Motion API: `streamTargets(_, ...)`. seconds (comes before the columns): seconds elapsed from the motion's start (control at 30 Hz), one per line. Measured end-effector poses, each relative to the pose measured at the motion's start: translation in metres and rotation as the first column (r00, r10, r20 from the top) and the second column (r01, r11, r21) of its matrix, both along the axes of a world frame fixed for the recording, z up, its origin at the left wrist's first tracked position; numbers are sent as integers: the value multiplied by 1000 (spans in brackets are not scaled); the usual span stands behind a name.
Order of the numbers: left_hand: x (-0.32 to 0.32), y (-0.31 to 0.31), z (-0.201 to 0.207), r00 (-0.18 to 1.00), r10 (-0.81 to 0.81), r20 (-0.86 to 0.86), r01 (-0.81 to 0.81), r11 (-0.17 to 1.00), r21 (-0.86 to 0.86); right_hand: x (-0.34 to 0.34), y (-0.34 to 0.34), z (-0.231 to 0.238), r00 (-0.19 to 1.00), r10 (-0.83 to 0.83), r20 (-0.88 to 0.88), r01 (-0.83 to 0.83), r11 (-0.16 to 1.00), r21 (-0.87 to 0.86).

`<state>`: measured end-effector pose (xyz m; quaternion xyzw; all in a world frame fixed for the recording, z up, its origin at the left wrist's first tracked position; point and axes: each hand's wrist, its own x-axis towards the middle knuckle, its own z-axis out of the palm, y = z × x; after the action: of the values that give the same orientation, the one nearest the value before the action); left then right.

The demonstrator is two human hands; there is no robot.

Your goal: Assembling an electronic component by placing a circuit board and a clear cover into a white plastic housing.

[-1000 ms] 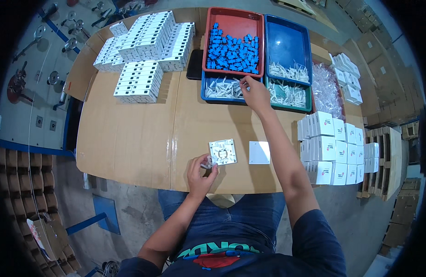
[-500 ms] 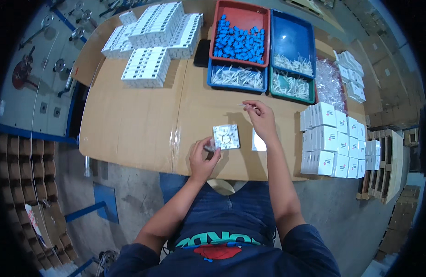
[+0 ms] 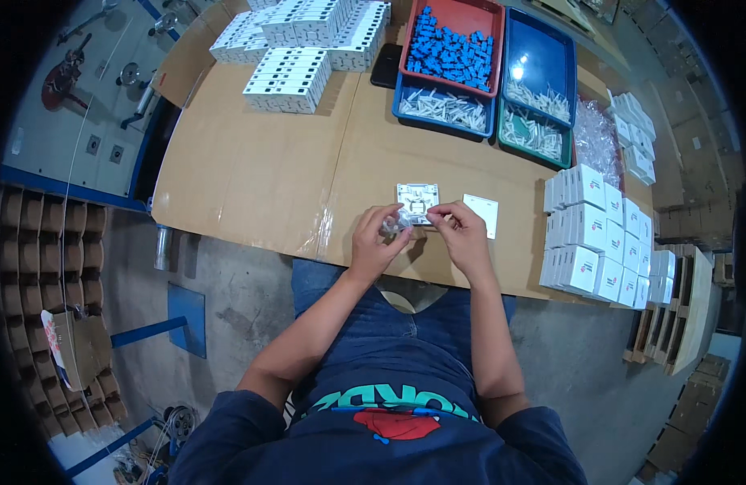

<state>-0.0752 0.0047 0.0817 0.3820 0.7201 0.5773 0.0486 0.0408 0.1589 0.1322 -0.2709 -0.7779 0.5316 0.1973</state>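
My left hand [image 3: 376, 242] is closed around a small clear plastic bag [image 3: 395, 223], whose contents I cannot make out. Close to the bag's right side, my right hand [image 3: 463, 238] pinches with thumb and forefinger; a thin white piece was in this pinch earlier, and now the fingertips mostly hide it. Just beyond both hands lies a white square plate with moulded fittings [image 3: 417, 195] on the cardboard-covered table. A smooth flat white square plate [image 3: 482, 212] rests to the right, partly behind my right hand.
Blue connector pieces [image 3: 449, 50] fill a red tray [image 3: 495, 24] at the back. Thin white pieces lie in a front blue tray [image 3: 445, 113], another blue tray [image 3: 538, 56] and a green tray [image 3: 534, 149]. White box stacks [image 3: 288, 77] stand far left, white packs [image 3: 591, 234] right.
My right hand has come down and left with the thin white piece, to the bag in my left hand. The whole view has shifted slightly.
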Motion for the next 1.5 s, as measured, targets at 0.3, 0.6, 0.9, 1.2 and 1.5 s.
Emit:
streamTargets(0.3, 7, -4, 16, 996, -77, 33, 77, 997, 6, -2, -28, 19, 1000, 11, -10, -10, 999, 45)
streamTargets(0.6, 18, -10, 21, 986, -130, 107, 130, 991, 6, 4, -34, 8, 997, -72, 12, 72, 997, 13)
streamTargets(0.9, 21, -9, 28, 920, -128, 371, 124, 992, 36, 9, -28, 8, 993, 60, -101, -55, 997, 50)
streamTargets(1.2, 27, -16, 90, 392, -292, 872, 30, 952, 305, 29, -37, 39, 979, 31, -202, -120, 885, -449)
streamTargets(1.5, 32, -12, 112, 474, -276, 836, 51, 957, 287, 33, -35, 54, 962, -51, -267, -93, 860, -501)
